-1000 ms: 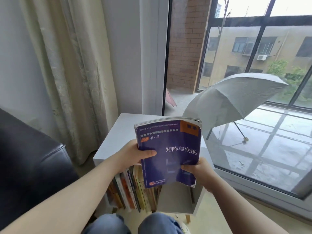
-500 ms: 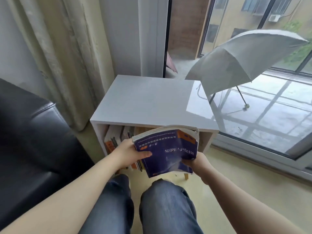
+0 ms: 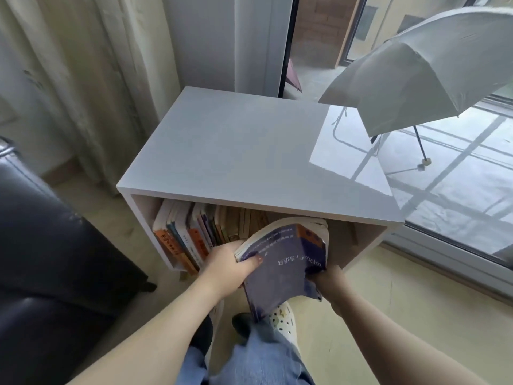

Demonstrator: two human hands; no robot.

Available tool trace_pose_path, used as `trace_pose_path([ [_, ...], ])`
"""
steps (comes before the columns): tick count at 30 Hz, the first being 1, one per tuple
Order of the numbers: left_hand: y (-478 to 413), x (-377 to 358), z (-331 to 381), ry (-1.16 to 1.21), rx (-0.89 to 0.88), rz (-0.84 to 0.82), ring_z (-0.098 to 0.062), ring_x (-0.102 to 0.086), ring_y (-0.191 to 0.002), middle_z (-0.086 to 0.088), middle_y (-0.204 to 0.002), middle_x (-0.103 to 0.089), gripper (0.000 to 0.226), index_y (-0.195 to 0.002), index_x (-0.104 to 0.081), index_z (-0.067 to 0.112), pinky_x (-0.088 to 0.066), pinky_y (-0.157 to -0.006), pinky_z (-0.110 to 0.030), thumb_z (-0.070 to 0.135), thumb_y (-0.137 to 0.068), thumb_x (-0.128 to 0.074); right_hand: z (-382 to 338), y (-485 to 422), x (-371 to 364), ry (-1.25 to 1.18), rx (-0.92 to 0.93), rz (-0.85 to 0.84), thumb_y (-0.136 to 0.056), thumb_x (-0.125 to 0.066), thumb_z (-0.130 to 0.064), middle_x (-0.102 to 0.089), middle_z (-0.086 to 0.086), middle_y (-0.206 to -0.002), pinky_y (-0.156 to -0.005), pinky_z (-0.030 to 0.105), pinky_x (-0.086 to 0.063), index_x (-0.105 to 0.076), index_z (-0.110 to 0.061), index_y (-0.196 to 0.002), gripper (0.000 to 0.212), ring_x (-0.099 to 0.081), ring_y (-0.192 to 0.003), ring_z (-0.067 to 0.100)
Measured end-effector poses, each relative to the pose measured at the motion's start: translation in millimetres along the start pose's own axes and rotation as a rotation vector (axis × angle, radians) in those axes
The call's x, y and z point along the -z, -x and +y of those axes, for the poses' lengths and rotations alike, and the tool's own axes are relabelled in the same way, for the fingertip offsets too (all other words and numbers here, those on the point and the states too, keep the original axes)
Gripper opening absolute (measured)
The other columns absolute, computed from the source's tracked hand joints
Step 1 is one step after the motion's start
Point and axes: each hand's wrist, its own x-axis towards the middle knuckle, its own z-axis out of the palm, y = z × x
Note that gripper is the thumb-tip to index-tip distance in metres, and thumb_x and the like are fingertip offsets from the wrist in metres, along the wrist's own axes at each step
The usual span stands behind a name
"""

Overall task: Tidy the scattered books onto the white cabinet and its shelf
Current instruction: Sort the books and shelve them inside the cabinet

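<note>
Cabinet [image 3: 236, 151] is faced square-on; its shelf is packed with upright books [image 3: 194, 237] on the left, and a gap [image 3: 358, 240] is left on the right. Purple book [image 3: 283, 268] is held tilted at that gap, top edge leading, gripped at either side edge by left hand [image 3: 224, 268] and right hand [image 3: 326, 279].

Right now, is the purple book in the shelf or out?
Out: the left hand and right hand hold the purple book in front of the shelf opening.

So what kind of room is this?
Probably a living room at home, beside a balcony. There's a black sofa, long curtains, a white cabinet with books on its shelf, and a glass door with an open umbrella outside.
</note>
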Motion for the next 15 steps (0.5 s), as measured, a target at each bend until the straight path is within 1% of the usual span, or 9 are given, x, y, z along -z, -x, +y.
trace_pose_path([
  [2,-5,-5,2,0.123,0.035,0.069,-0.022,-0.065,-0.085,-0.008,-0.088,-0.07,0.01,-0.084,-0.069,0.017,-0.049,-0.067,-0.028,0.022,-0.088,-0.061,-7,-10,-8,-0.108,-0.016,0.07,-0.087,-0.058,-0.009,-0.064,0.022,-0.104,-0.084,0.044,-0.049,-0.059,0.003,-0.112,0.028,-0.06,-0.097,0.038],
  [3,-6,-7,6,0.21,0.06,0.095,-0.022,-0.065,-0.082,-0.007,-0.087,-0.07,0.01,-0.082,-0.068,0.02,-0.05,-0.063,-0.025,0.02,-0.089,-0.061,-11,-13,-13,-0.147,-0.018,0.113,-0.086,-0.06,-0.014,-0.064,0.019,-0.107,-0.084,0.043,-0.049,-0.057,-0.001,-0.117,0.034,-0.06,-0.098,0.037],
  [5,-6,-11,13,0.359,0.104,0.134,-0.022,-0.067,-0.078,-0.006,-0.085,-0.07,0.01,-0.083,-0.066,0.022,-0.054,-0.055,-0.025,0.018,-0.09,-0.059,-15,-14,-24,-0.178,-0.061,0.168,-0.077,-0.063,-0.024,-0.062,0.017,-0.117,-0.088,0.044,-0.05,-0.049,-0.007,-0.128,0.056,-0.059,-0.103,0.036],
  [7,-7,-16,19,0.394,0.099,0.176,-0.021,-0.067,-0.077,-0.005,-0.086,-0.069,0.008,-0.088,-0.064,0.02,-0.055,-0.05,-0.026,0.02,-0.091,-0.057,-13,-9,-37,-0.189,-0.168,0.177,-0.072,-0.067,-0.027,-0.052,0.019,-0.129,-0.096,0.047,-0.045,-0.038,-0.007,-0.137,0.075,-0.053,-0.114,0.038],
  [9,-7,-20,23,0.349,0.057,0.249,-0.015,-0.065,-0.077,-0.001,-0.087,-0.067,0.007,-0.09,-0.062,0.02,-0.052,-0.051,-0.018,0.021,-0.092,-0.056,-11,1,-45,-0.331,-0.348,0.102,-0.071,-0.069,-0.029,-0.045,0.018,-0.135,-0.1,0.045,-0.042,-0.033,-0.007,-0.14,0.081,-0.048,-0.118,0.035],
  [10,-6,-21,25,0.327,0.041,0.289,-0.011,-0.062,-0.076,0.003,-0.085,-0.065,0.006,-0.09,-0.061,0.021,-0.05,-0.052,-0.015,0.022,-0.093,-0.055,-12,8,-46,-0.451,-0.439,0.011,-0.073,-0.067,-0.031,-0.047,0.017,-0.133,-0.096,0.045,-0.045,-0.037,-0.006,-0.138,0.076,-0.051,-0.114,0.033],
  [12,-4,-20,29,0.331,0.024,0.343,-0.006,-0.058,-0.076,0.008,-0.081,-0.062,0.006,-0.088,-0.058,0.024,-0.047,-0.057,-0.013,0.021,-0.093,-0.055,-16,16,-47,-0.737,-0.553,-0.239,-0.086,-0.055,-0.03,-0.054,0.016,-0.122,-0.078,0.046,-0.05,-0.048,-0.004,-0.125,0.048,-0.057,-0.098,0.031],
  [13,-3,-18,30,0.358,0.025,0.35,-0.006,-0.058,-0.077,0.008,-0.081,-0.062,0.007,-0.087,-0.057,0.024,-0.047,-0.059,-0.014,0.021,-0.093,-0.055,-20,19,-46,-0.878,-0.569,-0.318,-0.091,-0.049,-0.025,-0.057,0.017,-0.112,-0.069,0.045,-0.051,-0.051,-0.003,-0.115,0.033,-0.057,-0.089,0.031],
  [15,-3,-17,27,0.398,0.033,0.324,-0.01,-0.06,-0.079,0.004,-0.083,-0.064,0.011,-0.084,-0.058,0.026,-0.052,-0.064,-0.018,0.02,-0.093,-0.055,-30,26,-44,-1.17,-0.572,-0.323,-0.094,-0.046,-0.014,-0.057,0.019,-0.093,-0.054,0.04,-0.056,-0.053,0.0,-0.101,0.017,-0.055,-0.077,0.031],
])
